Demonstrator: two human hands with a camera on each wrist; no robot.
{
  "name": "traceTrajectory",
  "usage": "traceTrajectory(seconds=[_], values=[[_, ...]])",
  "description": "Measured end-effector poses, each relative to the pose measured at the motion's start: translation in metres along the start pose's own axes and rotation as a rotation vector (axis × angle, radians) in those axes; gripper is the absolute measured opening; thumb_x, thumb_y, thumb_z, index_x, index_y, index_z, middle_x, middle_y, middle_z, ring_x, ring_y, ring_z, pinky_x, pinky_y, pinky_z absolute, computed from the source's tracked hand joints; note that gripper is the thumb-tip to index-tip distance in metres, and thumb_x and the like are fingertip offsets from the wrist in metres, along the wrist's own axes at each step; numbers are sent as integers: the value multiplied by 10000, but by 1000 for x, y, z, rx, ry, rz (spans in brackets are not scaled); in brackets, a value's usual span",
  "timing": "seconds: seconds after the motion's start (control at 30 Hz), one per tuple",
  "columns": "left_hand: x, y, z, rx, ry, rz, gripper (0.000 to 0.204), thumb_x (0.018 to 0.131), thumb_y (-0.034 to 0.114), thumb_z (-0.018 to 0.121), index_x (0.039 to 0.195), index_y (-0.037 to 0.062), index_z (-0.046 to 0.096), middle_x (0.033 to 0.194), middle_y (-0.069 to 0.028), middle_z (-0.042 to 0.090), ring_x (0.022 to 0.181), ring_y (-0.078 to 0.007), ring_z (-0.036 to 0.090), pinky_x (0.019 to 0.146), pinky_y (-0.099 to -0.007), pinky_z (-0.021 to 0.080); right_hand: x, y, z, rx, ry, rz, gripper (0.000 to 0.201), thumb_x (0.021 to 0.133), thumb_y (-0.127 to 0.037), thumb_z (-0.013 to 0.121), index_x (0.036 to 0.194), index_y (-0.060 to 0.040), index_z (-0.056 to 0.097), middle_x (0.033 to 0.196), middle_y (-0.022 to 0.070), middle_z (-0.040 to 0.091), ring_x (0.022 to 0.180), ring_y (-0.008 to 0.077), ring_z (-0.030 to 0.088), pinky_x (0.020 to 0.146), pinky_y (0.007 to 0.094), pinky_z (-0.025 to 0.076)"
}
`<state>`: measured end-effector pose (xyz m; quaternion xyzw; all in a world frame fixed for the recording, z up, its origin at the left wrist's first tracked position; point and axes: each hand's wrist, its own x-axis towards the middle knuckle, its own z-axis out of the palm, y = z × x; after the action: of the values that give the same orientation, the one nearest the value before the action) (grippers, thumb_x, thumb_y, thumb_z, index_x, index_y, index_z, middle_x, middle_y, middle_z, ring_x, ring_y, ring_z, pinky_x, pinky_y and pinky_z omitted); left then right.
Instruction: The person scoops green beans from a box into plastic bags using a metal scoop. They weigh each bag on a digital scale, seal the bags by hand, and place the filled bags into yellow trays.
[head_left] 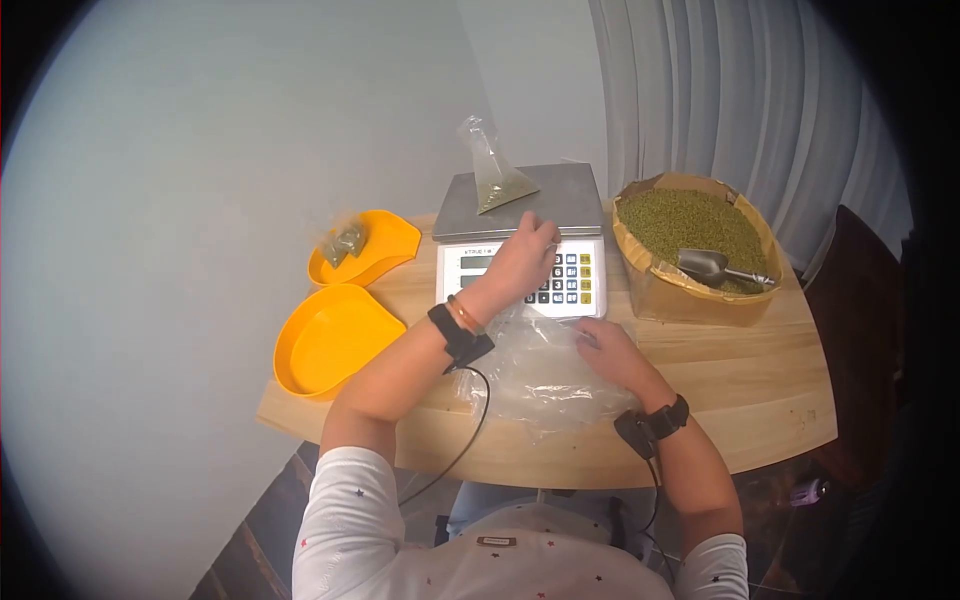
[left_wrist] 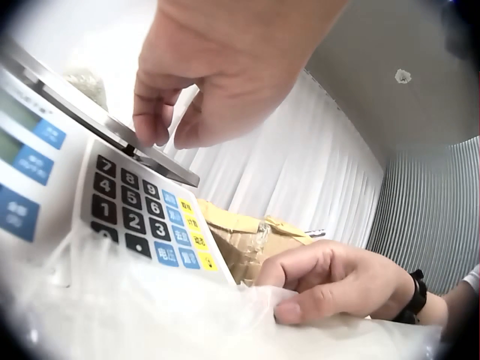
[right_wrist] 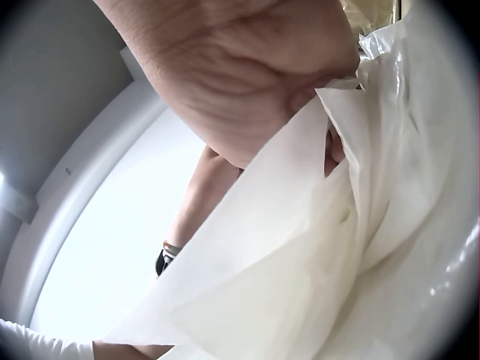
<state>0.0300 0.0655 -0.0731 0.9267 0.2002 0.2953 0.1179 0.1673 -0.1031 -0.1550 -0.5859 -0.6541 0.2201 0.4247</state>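
Observation:
A clear bag (head_left: 503, 188) with green granules at its bottom stands on the metal plate of the scale (head_left: 567, 190). My left hand (head_left: 525, 262) hovers over the keypad by the plate's front edge; in the left wrist view the left hand (left_wrist: 210, 82) has loosely bent fingers with nothing visible between them. Clear plastic bags (head_left: 540, 375) lie in front of the scale. At their right side my right hand (head_left: 610, 352) pinches the plastic, its thumb on top in the left wrist view. Plastic (right_wrist: 300, 247) passes by the partly hidden fingers of the right hand (right_wrist: 255, 75).
Two orange trays stand at the left; the rear one (head_left: 390, 240) holds small filled bags (head_left: 345, 243), and the front tray (head_left: 330, 340) is nearer me. At the right stands a lined box (head_left: 690, 300) of green granules (head_left: 690, 222) with a metal scoop (head_left: 705, 264) on them.

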Motion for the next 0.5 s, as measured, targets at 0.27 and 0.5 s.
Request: traceTrajectory(seconds=[0.27,0.5], values=[[32,-61,-29,23,288,-168,386,868,140,661,1147,-37,461,1125,-253,471,975,-450,571,892,-470,494,1,5,3,7,-58,3,141,839,-66,543,933,27,594,866,251,643,832,417,625,724,426,493],[92,-129,-44,-466,310,-725,974,766,490,806,1354,-162,384,1334,-300,506,1207,-374,561,982,-438,476,1,9,3,-30,-99,-42,120,858,-57,542,943,17,582,804,211,614,724,272,594,686,363,477]])
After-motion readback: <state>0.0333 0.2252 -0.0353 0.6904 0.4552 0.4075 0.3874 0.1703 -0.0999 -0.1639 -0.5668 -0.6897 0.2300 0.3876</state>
